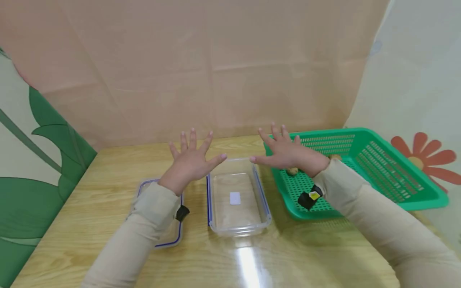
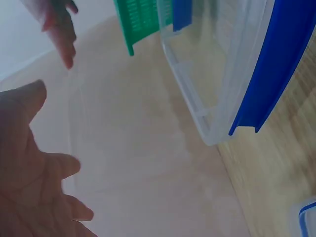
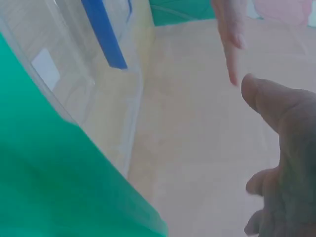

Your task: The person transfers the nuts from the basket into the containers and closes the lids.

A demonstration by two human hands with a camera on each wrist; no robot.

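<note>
Both hands are held out with fingers spread and nothing in them. My left hand [image 1: 191,163] hovers between a blue-edged lid [image 1: 168,242] and a clear plastic container [image 1: 235,220]; its thumb reaches over the container's far left corner in the head view. My right hand [image 1: 284,154] hangs over the left side of a green basket [image 1: 396,180], thumb pointing toward the left hand. Inside the basket lies a small brown lumpy item [image 1: 292,171], with another brown one [image 1: 335,157] partly hidden behind the right wrist. The left forearm covers much of the lid.
The wooden table [image 1: 72,212] runs up to a pinkish sheet [image 1: 216,80] hanging behind it. A small white label [image 1: 235,198] shows in the container. The basket stands close to the right wall, which carries a red flower picture [image 1: 419,156].
</note>
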